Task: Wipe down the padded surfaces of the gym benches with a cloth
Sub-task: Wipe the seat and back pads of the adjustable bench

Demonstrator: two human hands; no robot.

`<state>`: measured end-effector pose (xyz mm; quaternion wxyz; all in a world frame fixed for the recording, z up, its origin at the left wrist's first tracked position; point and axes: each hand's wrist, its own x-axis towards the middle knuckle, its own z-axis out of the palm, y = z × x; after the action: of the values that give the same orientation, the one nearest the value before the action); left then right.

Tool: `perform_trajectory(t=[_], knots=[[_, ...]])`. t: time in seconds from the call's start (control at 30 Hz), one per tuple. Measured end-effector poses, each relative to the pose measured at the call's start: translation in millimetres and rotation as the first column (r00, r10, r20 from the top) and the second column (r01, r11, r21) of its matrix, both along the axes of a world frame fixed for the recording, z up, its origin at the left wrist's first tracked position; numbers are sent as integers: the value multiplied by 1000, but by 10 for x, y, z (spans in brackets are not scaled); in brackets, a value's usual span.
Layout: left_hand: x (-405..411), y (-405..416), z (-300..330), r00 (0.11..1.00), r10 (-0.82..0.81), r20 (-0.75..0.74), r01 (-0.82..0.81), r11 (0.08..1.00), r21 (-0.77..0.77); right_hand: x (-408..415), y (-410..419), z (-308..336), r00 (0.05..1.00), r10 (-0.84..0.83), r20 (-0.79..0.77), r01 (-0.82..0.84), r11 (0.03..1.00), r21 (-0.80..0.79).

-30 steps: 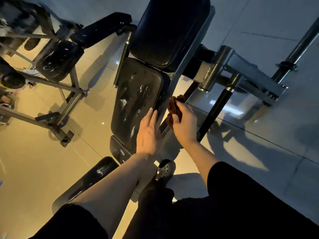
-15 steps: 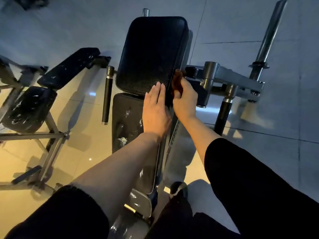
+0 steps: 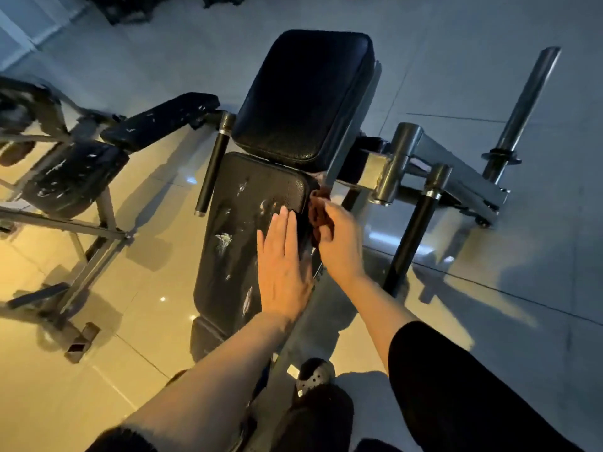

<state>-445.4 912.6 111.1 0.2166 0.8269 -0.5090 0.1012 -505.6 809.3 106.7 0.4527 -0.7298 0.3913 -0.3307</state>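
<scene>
Two bare hands work at the worn black padded seat (image 3: 241,243) of a gym bench, its cracked vinyl showing pale scuffs and flakes. The left hand (image 3: 282,272) lies flat on the right part of that seat pad, fingers straight and together, palm down, holding nothing. The right hand (image 3: 339,243) is just beside it, off the pad's right edge, its fingers curled round a crumpled reddish-brown cloth (image 3: 319,212) that it presses against the side of the seat pad near the far right corner. Part of the cloth pokes out beyond the fingers toward the gap under the backrest.

Directly beyond the seat pad, the smoother black padded backrest (image 3: 303,96) tilts up and away. To the left of the seat pad a black cylindrical handle (image 3: 213,164) runs alongside it; to the right a grey steel frame (image 3: 456,171) carries another black handle (image 3: 414,236) and a bare metal weight post (image 3: 525,106). Well to the left of the seat pad stands a second bench with scuffed black pads (image 3: 75,177) on a grey metal frame. Near the seat pad's close end, a dark perforated shoe (image 3: 315,376) rests on the glossy tiled floor (image 3: 137,288), which reflects yellow light on the left and grey-blue light on the right. Black sleeves (image 3: 456,393) cover both upper arms.
</scene>
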Motion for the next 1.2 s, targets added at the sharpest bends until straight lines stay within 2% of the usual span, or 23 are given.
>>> perform_trajectory(t=[0.1, 0.27, 0.53, 0.7, 0.83, 1.07, 1.13, 1.2], knots=[[-213, 341, -315, 999, 54, -2, -54, 998, -22, -107, 354, -259, 996, -5, 84, 1, 998, 58], [-154, 650, -594, 993, 95, 67, -93, 995, -34, -9, 519, -556, 980, -4, 198, 9, 1000, -24], [370, 633, -596, 957, -101, 271, 125, 989, -73, 274, 623, -810, 882, -106, 459, 227, 949, -218], [571, 402, -471, 896, -236, 376, 292, 951, -99, 477, 476, -976, 837, -108, 537, 314, 898, -308], [660, 383, -477, 853, -260, 453, 338, 936, -99, 573, 431, -1074, 777, -113, 619, 405, 843, -354], [701, 342, -544, 850, -247, 465, 349, 926, -147, 622, 378, -1166, 755, -98, 649, 460, 784, -417], [716, 383, -562, 861, -232, 453, 340, 925, -173, 617, 380, -1159, 776, -82, 626, 434, 789, -435], [706, 346, -589, 870, -229, 437, 322, 934, -153, 603, 183, -1082, 776, -118, 619, 411, 839, -356]])
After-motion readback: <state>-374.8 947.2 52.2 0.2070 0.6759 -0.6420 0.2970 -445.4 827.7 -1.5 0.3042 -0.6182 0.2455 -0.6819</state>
